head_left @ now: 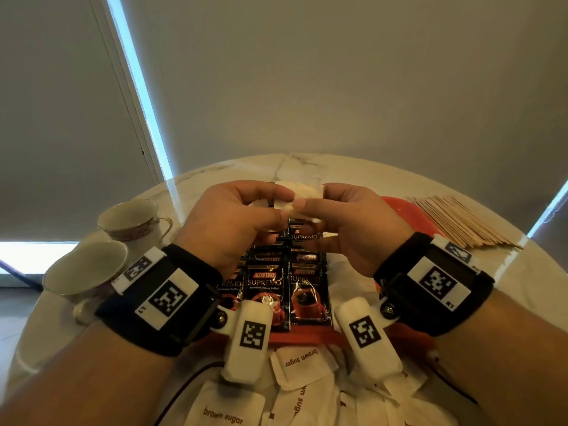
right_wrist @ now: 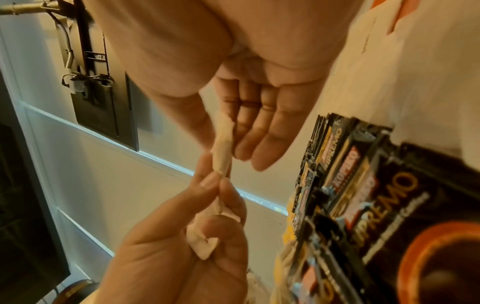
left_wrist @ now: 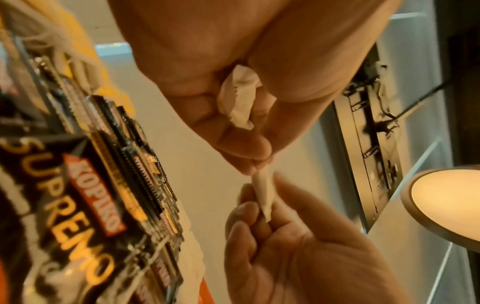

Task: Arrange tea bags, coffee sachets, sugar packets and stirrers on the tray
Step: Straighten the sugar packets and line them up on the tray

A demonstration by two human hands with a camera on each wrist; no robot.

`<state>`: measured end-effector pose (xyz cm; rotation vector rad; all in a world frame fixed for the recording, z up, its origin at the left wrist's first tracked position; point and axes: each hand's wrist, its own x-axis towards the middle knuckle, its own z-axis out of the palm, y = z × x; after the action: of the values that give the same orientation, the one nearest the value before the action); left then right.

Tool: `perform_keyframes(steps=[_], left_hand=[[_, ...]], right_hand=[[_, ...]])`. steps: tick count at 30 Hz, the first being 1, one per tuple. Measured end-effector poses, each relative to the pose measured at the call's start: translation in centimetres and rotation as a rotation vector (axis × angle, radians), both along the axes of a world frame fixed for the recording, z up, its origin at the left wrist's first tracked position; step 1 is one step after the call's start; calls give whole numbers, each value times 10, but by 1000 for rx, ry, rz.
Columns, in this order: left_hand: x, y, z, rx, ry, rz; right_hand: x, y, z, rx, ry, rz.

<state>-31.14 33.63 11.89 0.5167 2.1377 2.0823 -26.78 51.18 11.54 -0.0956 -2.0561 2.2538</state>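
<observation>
Both hands hold one small white paper packet (head_left: 307, 192) in the air above the orange tray (head_left: 307, 338). My left hand (head_left: 284, 209) pinches its left end, and my right hand (head_left: 312, 202) pinches its right end between thumb and fingers. In the left wrist view the packet (left_wrist: 265, 191) runs edge-on between the two hands, and a crumpled white piece (left_wrist: 239, 98) sits in my left palm. The right wrist view shows the same packet (right_wrist: 222, 144) and crumpled piece (right_wrist: 202, 244). Several black Kopiko coffee sachets (head_left: 267, 284) lie in overlapping rows on the tray.
Loose brown sugar packets (head_left: 301, 361) lie on the marble table (head_left: 538, 287) in front of the tray. A fan of wooden stirrers (head_left: 461, 222) lies at the right. Two teacups (head_left: 132, 219) (head_left: 86, 265) stand at the left.
</observation>
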Motion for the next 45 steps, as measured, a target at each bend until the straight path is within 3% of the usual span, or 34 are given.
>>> perform_keyframes(steps=[4, 16, 24, 28, 31, 34, 38, 45], left_hand=[[1, 0, 2, -39, 26, -4], [-2, 3, -3, 1, 23, 49], [-8, 0, -5, 45, -14, 68], [-8, 2, -4, 88, -51, 49], [-11, 2, -1, 188, -178, 63], [-12, 3, -2, 258, -240, 78], [-14, 3, -3, 345, -285, 79], [-15, 4, -3, 346, -282, 74]], right_hand=[[2, -1, 1, 78, 6, 4], [-1, 0, 1, 32, 9, -135], [1, 14, 11, 150, 9, -80], [-9, 43, 21, 61, 3, -235], [-23, 81, 21, -25, -78, -426], [-32, 111, 6, 54, -258, -542], [-36, 129, -17, 239, -468, -525], [-46, 124, -17, 418, -538, -446]])
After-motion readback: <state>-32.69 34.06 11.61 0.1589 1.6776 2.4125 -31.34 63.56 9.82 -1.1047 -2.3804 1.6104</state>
